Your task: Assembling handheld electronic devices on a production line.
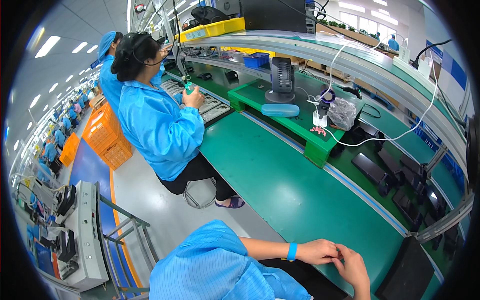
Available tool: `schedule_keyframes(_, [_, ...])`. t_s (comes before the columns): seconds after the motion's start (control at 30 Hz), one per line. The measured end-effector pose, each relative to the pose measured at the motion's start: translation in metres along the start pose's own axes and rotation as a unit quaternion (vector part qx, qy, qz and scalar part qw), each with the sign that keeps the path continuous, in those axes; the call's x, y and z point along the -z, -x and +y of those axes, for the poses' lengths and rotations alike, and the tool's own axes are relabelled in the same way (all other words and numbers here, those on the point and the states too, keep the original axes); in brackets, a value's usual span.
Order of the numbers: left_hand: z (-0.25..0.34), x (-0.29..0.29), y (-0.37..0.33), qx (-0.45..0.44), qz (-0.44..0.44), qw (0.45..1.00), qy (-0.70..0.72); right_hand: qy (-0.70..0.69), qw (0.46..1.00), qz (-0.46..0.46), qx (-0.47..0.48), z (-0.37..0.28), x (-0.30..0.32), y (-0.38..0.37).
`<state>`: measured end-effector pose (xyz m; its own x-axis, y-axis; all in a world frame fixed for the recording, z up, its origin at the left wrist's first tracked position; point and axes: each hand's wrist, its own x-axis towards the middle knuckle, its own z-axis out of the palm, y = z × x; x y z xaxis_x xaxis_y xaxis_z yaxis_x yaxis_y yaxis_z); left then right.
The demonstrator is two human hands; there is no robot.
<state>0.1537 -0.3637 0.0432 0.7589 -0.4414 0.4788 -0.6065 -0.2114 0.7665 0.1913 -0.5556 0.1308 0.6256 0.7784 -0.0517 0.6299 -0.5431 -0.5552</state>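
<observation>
My left hand, with a blue band round its wrist, is above the near end of the green worktop. Its fingers are curled inward. My right hand comes up from the lower edge, and its bent fingers meet the fingers of my left hand. Both hands look closed; anything between the fingertips is hidden or too small to make out. A black mat lies just right of my right hand.
A green raised stand holds a small fan, a blue case, a plastic bag and pink bits. Dark screened devices sit beyond the rail. At left, a co-worker holds a green-tipped tool over trays.
</observation>
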Motion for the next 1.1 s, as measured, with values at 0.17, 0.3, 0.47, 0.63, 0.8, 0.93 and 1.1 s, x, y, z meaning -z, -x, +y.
schedule_keyframes(0.17, [0.000,0.001,-0.001,-0.002,-0.005,1.000,-0.004,0.000,1.000,-0.002,-0.006,0.001,0.000,0.000])
schedule_keyframes(0.3, [-0.002,-0.001,0.000,-0.004,0.000,1.000,-0.007,0.006,1.000,-0.005,-0.006,0.000,0.001,0.000])
schedule_keyframes(0.47, [-0.002,-0.001,0.000,-0.004,0.000,1.000,-0.007,0.002,1.000,0.001,0.001,0.002,-0.001,0.000])
schedule_keyframes(0.63, [0.000,0.000,-0.001,-0.004,0.004,1.000,-0.009,-0.003,1.000,-0.003,0.003,0.004,-0.001,-0.001])
schedule_keyframes(0.8, [0.003,0.002,-0.002,0.012,-0.001,1.000,0.012,0.003,1.000,0.000,0.006,0.007,-0.004,0.000])
schedule_keyframes(0.93, [0.009,0.008,-0.003,-0.002,-0.017,1.000,0.010,-0.006,1.000,0.006,0.019,0.005,-0.003,0.000])
schedule_keyframes(1.1, [-0.002,0.003,0.001,-0.007,-0.023,1.000,0.017,-0.010,1.000,0.007,0.020,0.008,-0.005,0.000])
